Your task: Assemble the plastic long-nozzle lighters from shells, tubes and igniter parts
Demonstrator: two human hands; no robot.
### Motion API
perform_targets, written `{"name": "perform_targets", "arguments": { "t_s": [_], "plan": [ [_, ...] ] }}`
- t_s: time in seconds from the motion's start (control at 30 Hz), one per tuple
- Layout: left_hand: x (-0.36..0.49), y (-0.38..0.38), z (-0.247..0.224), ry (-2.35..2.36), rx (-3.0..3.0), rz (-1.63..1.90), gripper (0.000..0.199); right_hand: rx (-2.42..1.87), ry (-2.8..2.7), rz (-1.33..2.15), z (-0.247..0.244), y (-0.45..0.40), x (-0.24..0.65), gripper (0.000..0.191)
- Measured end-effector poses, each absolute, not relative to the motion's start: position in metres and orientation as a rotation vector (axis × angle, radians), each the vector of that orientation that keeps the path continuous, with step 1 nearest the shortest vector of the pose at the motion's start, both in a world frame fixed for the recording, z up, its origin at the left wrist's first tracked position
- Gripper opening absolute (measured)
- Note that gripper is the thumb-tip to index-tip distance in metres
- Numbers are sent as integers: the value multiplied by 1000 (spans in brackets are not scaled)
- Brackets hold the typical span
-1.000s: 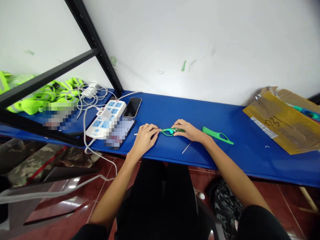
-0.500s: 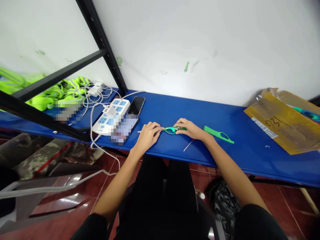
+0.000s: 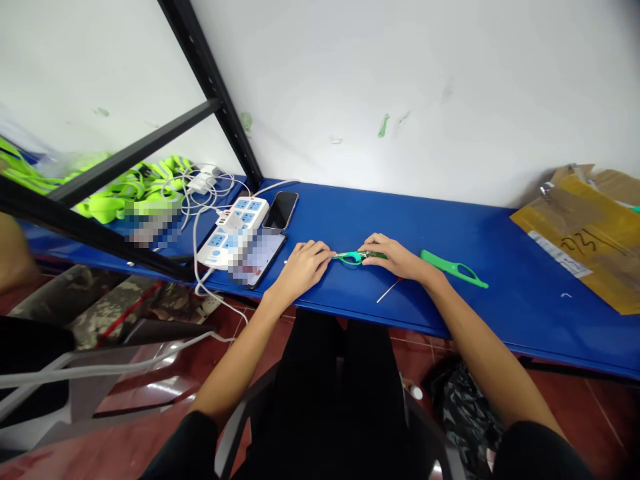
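Observation:
Near the front edge of the blue bench, my left hand [image 3: 306, 268] is closed, its fingertips pinching the thin left end of a green plastic casing [image 3: 353, 259] with an oval loop. My right hand [image 3: 390, 257] grips the other end of that casing, where a dark green part shows by the fingertips; the fingers hide its detail. Below my right hand lies a thin metal rod [image 3: 387, 292] with a bit of red at its covered end. Just right of my right wrist, a green half-shell [image 3: 454, 269] with an oval hole lies on the bench.
To the left are a white power strip [image 3: 235, 233], a dark phone [image 3: 281, 211] and a lit phone [image 3: 260, 257]. A black rack post [image 3: 220, 93] rises behind tangled white cables [image 3: 197, 193]. At right sits a yellow-taped package [image 3: 580, 243]. Another person's limb [image 3: 17, 253] shows at the left edge.
The view has shifted slightly, so the bench things appear farther right. Both hands keep hold of the green casing, with little movement. Another person's limb has come into view at the left edge.

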State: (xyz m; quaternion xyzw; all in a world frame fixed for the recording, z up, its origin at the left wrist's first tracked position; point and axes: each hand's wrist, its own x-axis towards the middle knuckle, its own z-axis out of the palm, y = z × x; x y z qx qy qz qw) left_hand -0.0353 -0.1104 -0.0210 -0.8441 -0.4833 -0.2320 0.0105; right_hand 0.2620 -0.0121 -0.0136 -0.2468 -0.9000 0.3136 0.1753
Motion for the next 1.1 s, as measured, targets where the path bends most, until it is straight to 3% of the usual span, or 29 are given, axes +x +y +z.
{"name": "perform_targets", "arguments": {
  "t_s": [0.47, 0.9, 1.1],
  "plan": [
    [-41, -97, -38, -1439, -2708, -1083, 28, -784, -2553, 824, -10, -14, 268, 40],
    [-36, -100, -29, -1490, -2649, -933, 31, -817, -2623, 681, -6, -21, 258, 49],
    [-36, -99, -32, -1496, -2634, -941, 32, -697, -2623, 520, -7, -35, 230, 39]
  ]
}}
